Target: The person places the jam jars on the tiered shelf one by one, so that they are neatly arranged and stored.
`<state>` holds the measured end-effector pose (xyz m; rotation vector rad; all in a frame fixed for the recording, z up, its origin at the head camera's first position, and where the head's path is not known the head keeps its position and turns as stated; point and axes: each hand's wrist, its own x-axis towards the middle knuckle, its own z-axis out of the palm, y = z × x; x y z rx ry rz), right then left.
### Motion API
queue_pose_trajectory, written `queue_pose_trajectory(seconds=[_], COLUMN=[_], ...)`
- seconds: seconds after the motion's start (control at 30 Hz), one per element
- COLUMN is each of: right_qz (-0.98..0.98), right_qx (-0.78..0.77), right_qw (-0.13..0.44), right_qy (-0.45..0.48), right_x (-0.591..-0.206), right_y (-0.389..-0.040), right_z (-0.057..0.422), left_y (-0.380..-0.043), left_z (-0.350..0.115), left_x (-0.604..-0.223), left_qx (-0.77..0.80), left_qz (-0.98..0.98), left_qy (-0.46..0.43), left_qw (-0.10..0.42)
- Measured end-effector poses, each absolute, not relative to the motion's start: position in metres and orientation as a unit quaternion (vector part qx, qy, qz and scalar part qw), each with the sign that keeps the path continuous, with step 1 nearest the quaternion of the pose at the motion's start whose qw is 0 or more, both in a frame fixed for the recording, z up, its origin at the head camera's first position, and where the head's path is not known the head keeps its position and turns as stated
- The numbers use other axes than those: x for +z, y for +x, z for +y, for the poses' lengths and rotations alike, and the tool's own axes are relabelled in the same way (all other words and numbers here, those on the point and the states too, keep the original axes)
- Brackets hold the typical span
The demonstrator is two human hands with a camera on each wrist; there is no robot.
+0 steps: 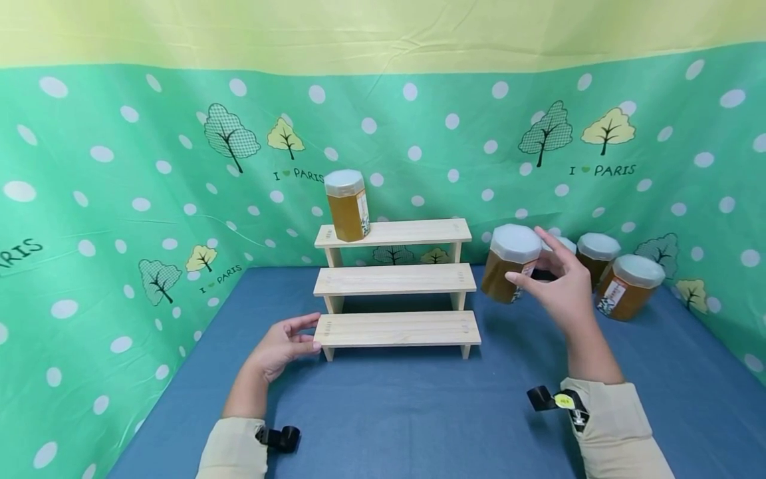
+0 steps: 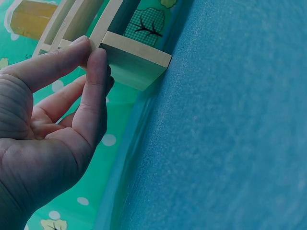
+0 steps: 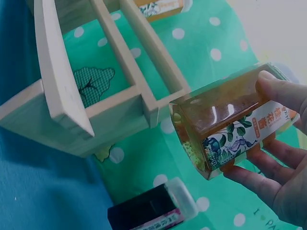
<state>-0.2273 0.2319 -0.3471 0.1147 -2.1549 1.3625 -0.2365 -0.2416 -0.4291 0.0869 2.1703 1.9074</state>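
A three-step wooden display rack [image 1: 397, 330] stands on the blue cloth. At the left end of its lowest step, my left hand [image 1: 282, 347] pinches the board's edge between thumb and finger; the left wrist view shows the fingertips [image 2: 98, 60] at that corner. To the rack's right, my right hand [image 1: 562, 286] grips a honey jar [image 1: 505, 276] with a white lid, held in the air. In the right wrist view this amber jar [image 3: 230, 120] is tilted, its flowered label and base showing. Another honey jar [image 1: 348, 213] sits upright on the top step's left end.
Behind and right of my right hand stand several more jars: one dark-filled [image 1: 597, 256], one amber [image 1: 631, 293], and one mostly hidden by my fingers. A green dotted curtain [image 1: 419, 133] closes off the back and sides of the blue cloth [image 1: 383, 412].
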Motion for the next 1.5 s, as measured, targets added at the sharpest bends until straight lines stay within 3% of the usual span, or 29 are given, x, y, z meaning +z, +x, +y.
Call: queue_pose_trajectory(seconds=[0.83,1.5], right_qz=[-0.801,-0.780], right_qx=[0.520,0.569], right_qw=[0.284,0.239], right_qy=[0.079,0.104], right_x=[-0.325,-0.299], right_y=[-0.222,-0.236], right_z=[0.200,0.181], left_y=[-0.237,-0.236], left_z=[-0.241,-0.241], left_x=[-0.429,-0.429], left_qx=[0.658,0.657], left_qz=[0.742,0.743], left_qy=[0.023,0.026], left_qw=[0.128,0.125])
